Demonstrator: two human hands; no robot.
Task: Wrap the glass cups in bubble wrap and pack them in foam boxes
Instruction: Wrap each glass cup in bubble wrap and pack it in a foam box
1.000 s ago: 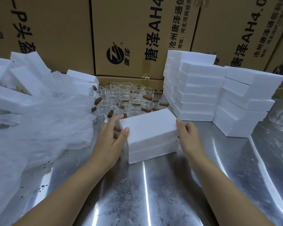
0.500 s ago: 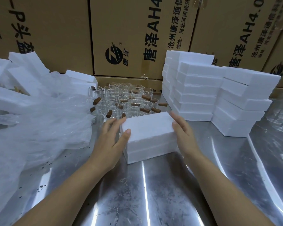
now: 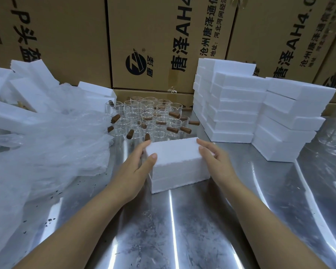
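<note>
Holding one foam box [image 3: 175,158] flat on the steel surface [image 3: 182,230], dead centre, lid on, with a seam line along the near face. Clamped at its left end with the left grip [image 3: 136,167]: fingers wrapped round the end face, thumb on the near top corner. Clamped at its right end with the right grip [image 3: 215,162]: fingers along the end, forefinger up at the far top corner. Can't see inside, so can't confirm a wrapped cup in there.

Looks like seating the lid, or getting ready to shift the box over to the stacked foam boxes [image 3: 235,105] back right. Judgement only.

Risks from here:
- Pushing the box forward into the glass cups [image 3: 144,115], parked unwrapped just behind it and close to the left fingertips. Easy to tip one or chip a rim.
- Lifting by the lid alone. Would leave the base behind or drop it, given a loose fit.
- Squeezing too hard at the ends. Would dent or crack the foam.
- Setting it askew on a stack, stepped and uneven at the right. Could topple the lot.
- Snagging the bubble wrap [image 3: 47,152] heaped at left with the left forearm and dragging it across the cups.

Best to grip low across the seam, lift straight up, then swing right, away from the glass.
</note>
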